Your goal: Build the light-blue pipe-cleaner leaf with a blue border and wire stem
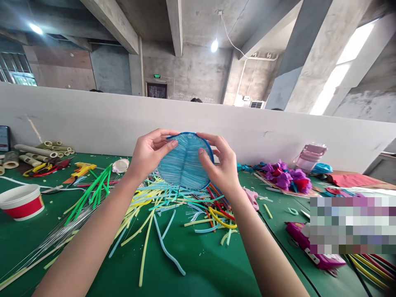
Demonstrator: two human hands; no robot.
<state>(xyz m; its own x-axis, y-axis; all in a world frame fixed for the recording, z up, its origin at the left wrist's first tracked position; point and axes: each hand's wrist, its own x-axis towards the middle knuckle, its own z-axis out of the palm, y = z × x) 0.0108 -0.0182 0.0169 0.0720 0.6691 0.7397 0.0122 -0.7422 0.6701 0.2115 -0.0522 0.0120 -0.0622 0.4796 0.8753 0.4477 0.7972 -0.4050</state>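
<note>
Both hands hold up a round, see-through blue disc (182,165) with a darker blue rim and a line down its middle, like a leaf or fan. My left hand (151,152) pinches its upper left edge between thumb and fingers. At the upper right edge my right hand (221,159) grips the rim, thumb on the near face. A thin dark stem seems to run down from the disc. Below it lies a loose pile of yellow and light blue pipe-cleaner-like strips (147,231).
On the left are a paper cup (23,202), green strips (93,194), a yellow glue gun (83,169), pliers and bamboo pieces (37,152). Purple and red crumpled flowers (286,177), a pink bottle (311,156) and a magenta box (315,245) sit right. A white partition (93,119) stands behind.
</note>
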